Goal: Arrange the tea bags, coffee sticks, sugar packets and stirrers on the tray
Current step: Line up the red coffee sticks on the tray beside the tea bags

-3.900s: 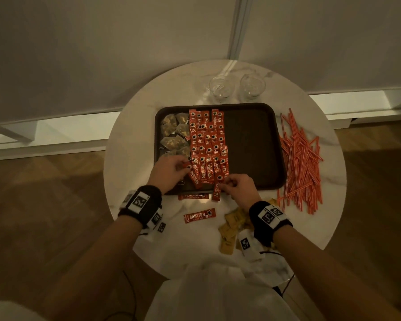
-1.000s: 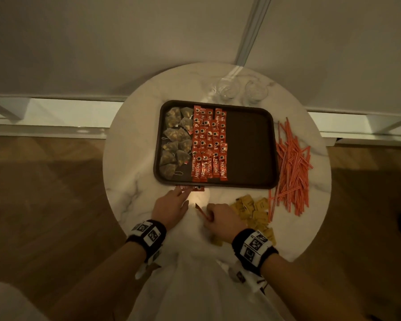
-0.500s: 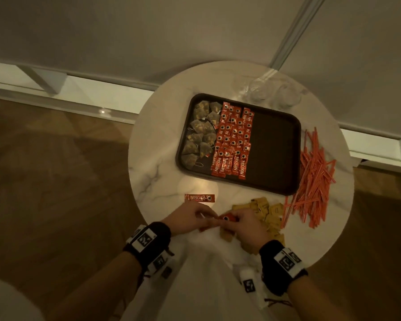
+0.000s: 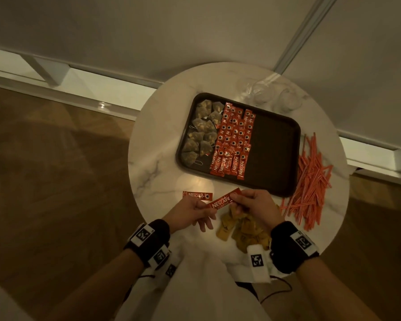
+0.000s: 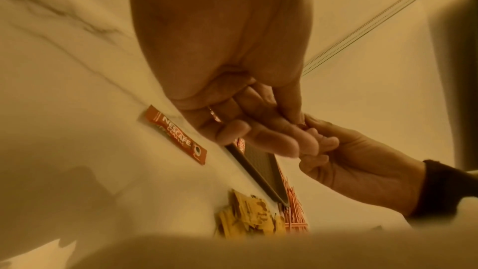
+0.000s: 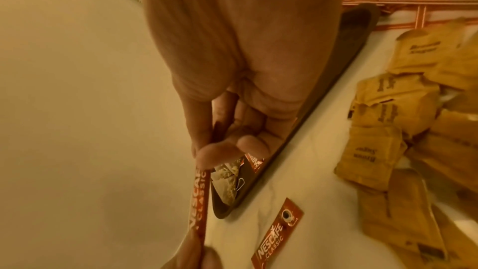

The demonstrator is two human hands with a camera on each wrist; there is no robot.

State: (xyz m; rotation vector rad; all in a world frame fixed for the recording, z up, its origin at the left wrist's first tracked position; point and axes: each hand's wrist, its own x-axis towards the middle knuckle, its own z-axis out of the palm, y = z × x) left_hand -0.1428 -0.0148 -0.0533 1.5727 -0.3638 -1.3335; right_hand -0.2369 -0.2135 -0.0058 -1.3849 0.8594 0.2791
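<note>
Both hands hold one red coffee stick (image 4: 222, 201) (image 6: 198, 195) in the air just in front of the dark tray (image 4: 276, 158). My left hand (image 4: 190, 213) pinches its near end and my right hand (image 4: 252, 206) pinches its far end. A second coffee stick (image 4: 197, 195) (image 5: 175, 134) (image 6: 278, 232) lies flat on the marble table, left of the hands. On the tray, tea bags (image 4: 200, 133) fill the left strip and coffee sticks (image 4: 235, 140) lie in rows beside them. Yellow sugar packets (image 4: 239, 228) (image 6: 393, 122) are heaped under my right hand. Orange stirrers (image 4: 310, 181) lie right of the tray.
Two clear glasses (image 4: 273, 96) stand behind the tray near the wall. The round marble table (image 4: 153, 140) has its edge close to my body. The tray's right half is bare. Wooden floor surrounds the table.
Since a second ago both hands came together and lifted one coffee stick off the table, now stretched between them. The head view has swung, shifting the table to the right.
</note>
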